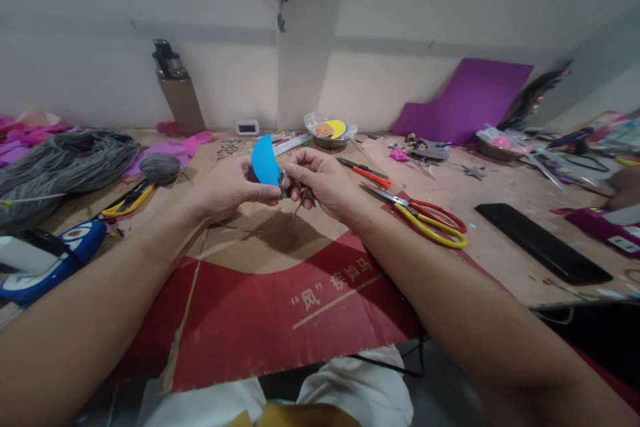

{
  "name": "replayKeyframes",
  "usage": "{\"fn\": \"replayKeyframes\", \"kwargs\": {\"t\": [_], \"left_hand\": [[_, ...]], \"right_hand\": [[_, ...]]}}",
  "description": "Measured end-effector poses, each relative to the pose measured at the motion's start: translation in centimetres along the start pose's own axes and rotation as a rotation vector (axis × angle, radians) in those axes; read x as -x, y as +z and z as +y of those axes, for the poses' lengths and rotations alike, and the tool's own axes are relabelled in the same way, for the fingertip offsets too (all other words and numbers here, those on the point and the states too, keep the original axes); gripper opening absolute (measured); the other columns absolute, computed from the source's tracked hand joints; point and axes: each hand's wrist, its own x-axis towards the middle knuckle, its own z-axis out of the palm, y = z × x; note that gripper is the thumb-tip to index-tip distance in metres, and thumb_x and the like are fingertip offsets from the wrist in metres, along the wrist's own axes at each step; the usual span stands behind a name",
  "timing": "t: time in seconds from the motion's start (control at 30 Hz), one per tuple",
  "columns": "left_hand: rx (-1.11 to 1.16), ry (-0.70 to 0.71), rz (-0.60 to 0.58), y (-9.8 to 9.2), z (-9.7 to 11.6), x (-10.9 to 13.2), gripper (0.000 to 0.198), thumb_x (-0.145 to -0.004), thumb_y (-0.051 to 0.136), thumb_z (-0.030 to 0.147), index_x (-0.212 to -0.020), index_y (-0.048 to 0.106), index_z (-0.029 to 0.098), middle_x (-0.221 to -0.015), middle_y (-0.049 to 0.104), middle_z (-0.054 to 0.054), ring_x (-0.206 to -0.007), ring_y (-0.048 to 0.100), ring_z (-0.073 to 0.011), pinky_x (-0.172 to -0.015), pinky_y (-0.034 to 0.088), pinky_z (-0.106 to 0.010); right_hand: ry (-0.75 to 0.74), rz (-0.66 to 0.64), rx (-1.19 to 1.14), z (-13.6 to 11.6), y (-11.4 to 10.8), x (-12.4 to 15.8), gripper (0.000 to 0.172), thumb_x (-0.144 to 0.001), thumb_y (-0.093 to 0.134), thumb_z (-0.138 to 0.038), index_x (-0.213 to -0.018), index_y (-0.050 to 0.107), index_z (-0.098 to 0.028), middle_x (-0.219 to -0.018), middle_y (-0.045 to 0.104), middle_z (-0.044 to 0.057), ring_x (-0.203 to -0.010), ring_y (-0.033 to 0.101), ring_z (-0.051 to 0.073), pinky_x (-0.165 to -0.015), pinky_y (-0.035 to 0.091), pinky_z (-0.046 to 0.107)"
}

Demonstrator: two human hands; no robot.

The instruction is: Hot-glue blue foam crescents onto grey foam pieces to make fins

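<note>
My left hand [245,183] pinches a bright blue curved piece [266,160], which looks like paper or thin foam, between thumb and fingers. My right hand [317,179] is closed right beside it, with its fingertips at the lower right end of the blue piece. A small dark grey bit, perhaps yarn, shows between its fingers, and a thin strand hangs below. Both hands are held above a flattened cardboard sheet [280,320], red toward my lap and brown farther off. What exactly the right fingers grip is partly hidden.
Scissors with red and yellow handles [420,217] and an orange cutter [367,173] lie to the right, near a long black case [543,240]. Grey yarn [75,167] and a blue device [75,253] are on the left. A purple sheet [465,103] leans against the wall.
</note>
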Motion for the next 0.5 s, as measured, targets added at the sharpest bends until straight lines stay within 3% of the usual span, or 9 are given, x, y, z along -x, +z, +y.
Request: {"fn": "replayKeyframes", "kwargs": {"t": [0.23, 0.5], "left_hand": [[-0.153, 0.042, -0.032, -0.37, 0.01, -0.1, 0.036, -0.06, 0.083, 0.026, -0.09, 0.068, 0.015, -0.082, 0.069, -0.004, -0.071, 0.063, -0.0152, -0.065, 0.053, -0.028], [-0.163, 0.017, 0.007, 0.31, 0.51, 0.34, 0.036, -0.058, 0.084, 0.028, -0.088, 0.069, 0.015, -0.079, 0.069, -0.005, -0.067, 0.063, -0.0157, -0.062, 0.054, -0.028]], "right_hand": [[0.012, 0.002, 0.028, -0.55, 0.25, 0.1, 0.017, -0.085, 0.063, -0.027, -0.078, 0.049, -0.019, -0.058, 0.058, -0.006, -0.043, 0.052, 0.005, -0.034, 0.039, 0.013], [-0.018, 0.076, 0.193, -0.5, 0.34, 0.18, 0.014, -0.085, 0.061, -0.027, -0.078, 0.052, -0.02, -0.053, 0.051, -0.007, -0.041, 0.045, 0.006, -0.035, 0.033, 0.017]]}}
